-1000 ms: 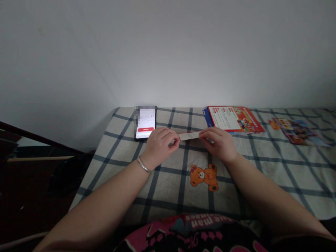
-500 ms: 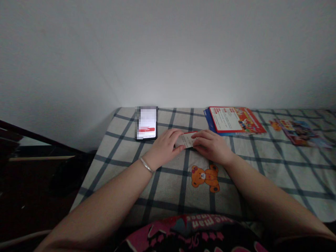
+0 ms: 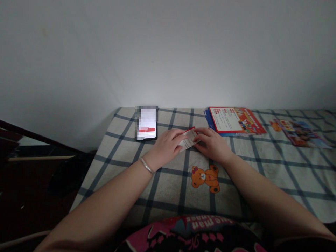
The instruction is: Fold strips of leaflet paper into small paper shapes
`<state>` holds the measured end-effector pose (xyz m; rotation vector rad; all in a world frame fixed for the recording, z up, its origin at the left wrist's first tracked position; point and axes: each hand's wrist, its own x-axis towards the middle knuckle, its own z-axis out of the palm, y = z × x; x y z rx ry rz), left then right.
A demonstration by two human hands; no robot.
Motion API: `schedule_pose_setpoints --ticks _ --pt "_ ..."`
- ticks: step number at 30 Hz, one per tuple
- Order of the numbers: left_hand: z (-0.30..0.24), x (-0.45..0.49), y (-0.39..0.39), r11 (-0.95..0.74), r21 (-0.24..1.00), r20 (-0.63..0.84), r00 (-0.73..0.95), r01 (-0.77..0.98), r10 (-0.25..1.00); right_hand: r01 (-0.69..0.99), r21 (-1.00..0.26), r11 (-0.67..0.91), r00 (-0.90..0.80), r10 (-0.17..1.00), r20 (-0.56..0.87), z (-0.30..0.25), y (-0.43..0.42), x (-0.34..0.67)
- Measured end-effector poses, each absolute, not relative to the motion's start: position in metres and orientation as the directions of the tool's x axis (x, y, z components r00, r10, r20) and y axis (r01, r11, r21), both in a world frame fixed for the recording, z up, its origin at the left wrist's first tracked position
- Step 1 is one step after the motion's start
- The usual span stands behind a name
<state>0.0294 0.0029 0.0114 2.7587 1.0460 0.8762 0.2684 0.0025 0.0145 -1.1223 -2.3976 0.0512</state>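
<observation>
Between my hands is a small piece of printed paper (image 3: pixel 188 141), white with dark text and a red upper edge. It is tilted, its right end higher than its left. My left hand (image 3: pixel 168 147), with a silver bangle at the wrist, has its fingers closed on the paper's left end. The fingers of my right hand (image 3: pixel 211 144) are closed on its right end. Parts of the paper are hidden under my fingers. Both hands rest low over the checked cloth (image 3: pixel 168 185) on the table.
A phone (image 3: pixel 147 122) with a lit screen lies left of my hands. Back right is a stack of red and blue printed sheets (image 3: pixel 227 120), and farther right a colourful printed sheet (image 3: pixel 301 133). A wall (image 3: pixel 168 52) rises behind the table.
The paper has turned, its right end now farther from me and its left end nearer. My left fingers have moved right over its top edge. The phone and sheets stay put.
</observation>
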Motion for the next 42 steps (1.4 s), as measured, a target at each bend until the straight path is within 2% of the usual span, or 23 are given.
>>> schedule_pose_setpoints --ticks 3,9,13,17,23,26,33,42 --pt "0.012 0.03 0.002 -0.798 0.24 0.536 0.611 0.552 0.583 0.728 -0.266 0.633 -0.497 0.753 0.432 0.01 0.004 0.269" --pt "0.012 0.032 0.002 -0.869 0.293 0.583 0.645 0.399 0.494 0.712 -0.366 0.6 -0.378 0.766 0.52 0.005 0.007 0.269" --pt "0.011 0.033 0.001 -0.869 0.33 0.586 0.642 0.368 0.495 0.722 -0.398 0.567 -0.356 0.797 0.488 0.004 0.007 0.269" --pt "0.012 0.034 0.0 -0.868 0.325 0.571 0.653 0.376 0.497 0.709 -0.407 0.577 -0.393 0.801 0.451 0.007 0.006 0.268" --pt "0.014 0.034 -0.002 -0.893 0.192 0.475 0.757 0.408 0.448 0.658 -0.385 0.647 -0.459 0.75 0.476 0.012 0.004 0.268" --pt "0.015 0.034 -0.002 -0.888 0.203 0.449 0.767 0.413 0.459 0.637 -0.384 0.669 -0.483 0.734 0.478 0.011 0.004 0.271" --pt "0.015 0.032 -0.002 -0.854 0.246 0.403 0.753 0.46 0.521 0.653 -0.249 0.716 -0.552 0.674 0.49 0.019 0.002 0.277" --pt "0.014 0.03 0.0 -0.825 0.117 0.448 0.712 0.553 0.541 0.623 -0.087 0.777 -0.654 0.578 0.487 0.029 -0.005 0.281"
